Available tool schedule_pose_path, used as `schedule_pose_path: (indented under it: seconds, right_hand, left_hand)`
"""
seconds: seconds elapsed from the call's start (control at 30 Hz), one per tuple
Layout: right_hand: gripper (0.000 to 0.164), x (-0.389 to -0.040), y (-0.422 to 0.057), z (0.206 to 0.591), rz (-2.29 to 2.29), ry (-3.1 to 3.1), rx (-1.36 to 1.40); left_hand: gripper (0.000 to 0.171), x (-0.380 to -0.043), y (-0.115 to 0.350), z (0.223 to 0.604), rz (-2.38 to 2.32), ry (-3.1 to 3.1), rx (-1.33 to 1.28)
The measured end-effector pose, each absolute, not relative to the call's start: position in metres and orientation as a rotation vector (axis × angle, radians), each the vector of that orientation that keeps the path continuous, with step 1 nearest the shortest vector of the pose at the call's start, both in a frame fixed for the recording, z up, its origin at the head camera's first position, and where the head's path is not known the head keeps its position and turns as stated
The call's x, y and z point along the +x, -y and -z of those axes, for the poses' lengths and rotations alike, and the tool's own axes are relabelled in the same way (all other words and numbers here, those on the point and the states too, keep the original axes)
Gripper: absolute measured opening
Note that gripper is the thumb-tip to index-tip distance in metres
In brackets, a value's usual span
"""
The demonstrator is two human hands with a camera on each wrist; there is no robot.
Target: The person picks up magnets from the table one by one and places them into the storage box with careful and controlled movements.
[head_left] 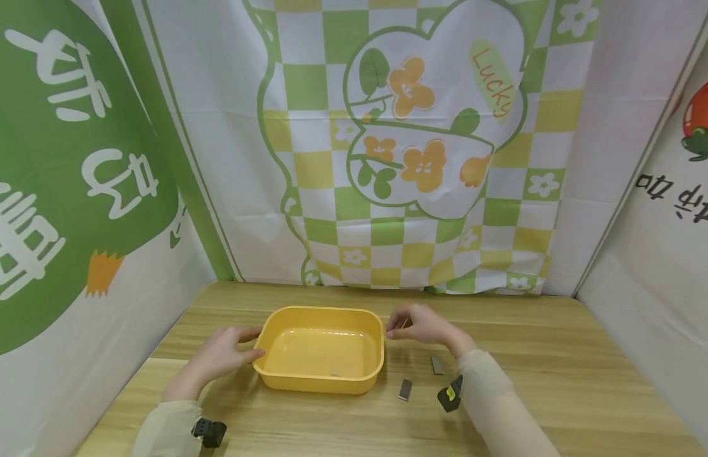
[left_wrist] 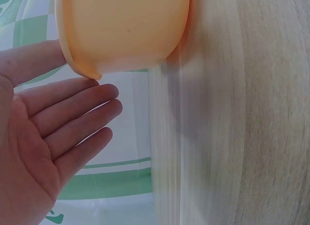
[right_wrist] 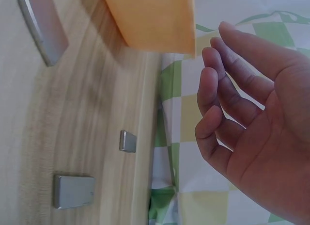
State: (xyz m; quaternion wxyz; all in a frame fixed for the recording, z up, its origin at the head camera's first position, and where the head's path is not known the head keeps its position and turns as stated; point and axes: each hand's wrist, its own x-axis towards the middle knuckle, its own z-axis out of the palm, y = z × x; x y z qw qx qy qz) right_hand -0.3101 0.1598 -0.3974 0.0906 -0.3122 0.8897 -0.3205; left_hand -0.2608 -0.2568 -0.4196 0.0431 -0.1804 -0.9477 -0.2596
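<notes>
Yellow plastic tray (head_left: 314,383), placed at the lower centre of the frame, on a wooden table (head_left: 308,428). Its long axis runs left to right across the head view, with its mouth facing up and its short ends toward the two hands. It is a shallow rectangle with rounded corners, smooth glossy walls and a thin rim; small white glints line the far part of its floor. Inside, close to the near wall, one small greyish sliver (head_left: 335,375) shows, too little of it to identify.

At the left end, the left hand (head_left: 219,355) holds the rim, thumb over the edge and the other fingers nearly straight outside, slightly spread. Just beyond the right end is the right hand (head_left: 419,322), its fingers loosely bent and the gap to the thumb narrow; the right wrist view shows it apart from the tray, with nothing visible in its grasp.

Lower right of centre, a dark metallic block (head_left: 406,390) and a grey block (head_left: 437,365) lie on the table, well apart. Three such pieces appear in the right wrist view. Behind hangs a green, yellow and white checked cloth (head_left: 308,171).
</notes>
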Motion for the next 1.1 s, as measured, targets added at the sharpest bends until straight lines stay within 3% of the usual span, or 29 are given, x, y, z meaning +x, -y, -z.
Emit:
schedule_pose_path:
  seconds: [1.1]
  right_hand:
    - [0.017, -0.292, -0.182, 0.43, 1.02, -2.497, -0.941]
  left_hand:
    - [0.052, -0.26, 0.257, 0.421, 0.797, 2.91, -0.524]
